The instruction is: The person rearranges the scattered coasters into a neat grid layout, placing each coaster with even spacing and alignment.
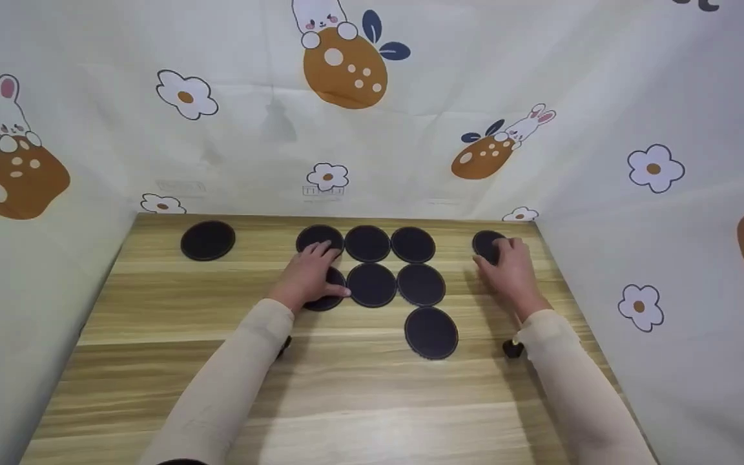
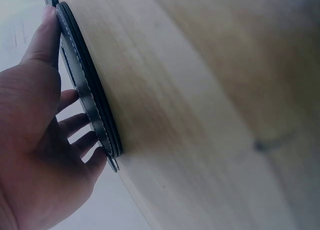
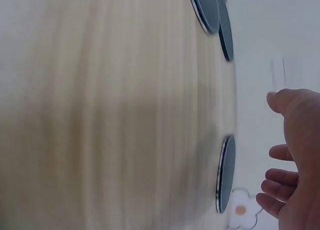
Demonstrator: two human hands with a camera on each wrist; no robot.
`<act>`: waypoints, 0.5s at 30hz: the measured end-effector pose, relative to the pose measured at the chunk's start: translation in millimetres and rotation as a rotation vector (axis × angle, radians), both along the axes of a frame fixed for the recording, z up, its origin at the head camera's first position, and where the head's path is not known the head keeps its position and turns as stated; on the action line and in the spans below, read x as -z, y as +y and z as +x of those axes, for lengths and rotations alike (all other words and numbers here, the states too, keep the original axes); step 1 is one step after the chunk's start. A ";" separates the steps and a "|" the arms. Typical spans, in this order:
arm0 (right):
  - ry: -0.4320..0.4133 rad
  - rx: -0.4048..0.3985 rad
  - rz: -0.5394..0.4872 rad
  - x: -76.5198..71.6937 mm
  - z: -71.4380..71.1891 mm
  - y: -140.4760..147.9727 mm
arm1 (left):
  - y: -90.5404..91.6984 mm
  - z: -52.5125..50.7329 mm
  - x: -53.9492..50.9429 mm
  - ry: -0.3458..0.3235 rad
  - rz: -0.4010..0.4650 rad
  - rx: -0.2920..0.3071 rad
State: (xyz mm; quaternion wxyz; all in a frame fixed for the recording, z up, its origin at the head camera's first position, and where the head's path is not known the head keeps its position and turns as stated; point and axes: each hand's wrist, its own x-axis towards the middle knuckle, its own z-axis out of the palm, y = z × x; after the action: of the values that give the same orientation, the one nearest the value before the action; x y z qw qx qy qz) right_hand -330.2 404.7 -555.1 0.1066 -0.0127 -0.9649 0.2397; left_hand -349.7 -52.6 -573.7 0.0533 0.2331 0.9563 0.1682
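Observation:
Black round coasters with stitched rims lie flat on the wooden table. My left hand is over the left end of a cluster. Its fingertips rest on the upper-left coaster, while the thumb touches the right edge of the lower-left coaster, partly hidden by the hand. In the left wrist view, spread fingers meet a coaster edge. My right hand hovers over a separate coaster at the far right. The right wrist view shows a gap between its loosely bent fingers and that coaster.
Beside the left hand are several more coasters, including a middle one and a lower one. Another coaster lies alone at the far left. A printed sheet hangs around the table's back and sides.

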 end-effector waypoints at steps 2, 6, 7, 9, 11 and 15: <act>-0.039 0.022 -0.011 0.3 -7.8 10.2 | 0.5 0.2 0.7 0.002 -0.005 0.002; -0.105 0.051 -0.025 3.2 -20.2 26.3 | 0.3 0.4 0.8 0.010 -0.011 0.002; -0.119 0.058 -0.028 4.2 -22.9 29.3 | 0.1 0.5 0.6 0.010 -0.010 0.002; -0.140 0.065 -0.032 6.7 -27.9 33.3 | 0.1 0.2 0.7 0.007 -0.005 0.001; -0.166 0.072 -0.032 9.0 -32.3 36.1 | 0.3 0.0 0.7 0.006 -0.001 0.002; -0.203 0.072 -0.035 11.0 -39.9 38.0 | 0.5 -2.0 2.0 0.004 0.000 0.004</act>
State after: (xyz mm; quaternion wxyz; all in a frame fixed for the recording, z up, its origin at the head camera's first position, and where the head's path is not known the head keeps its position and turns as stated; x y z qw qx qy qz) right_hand -370.1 442.7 -566.1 0.0166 -0.0735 -0.9653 0.2500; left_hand -351.8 -52.1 -575.7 0.0517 0.2355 0.9559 0.1676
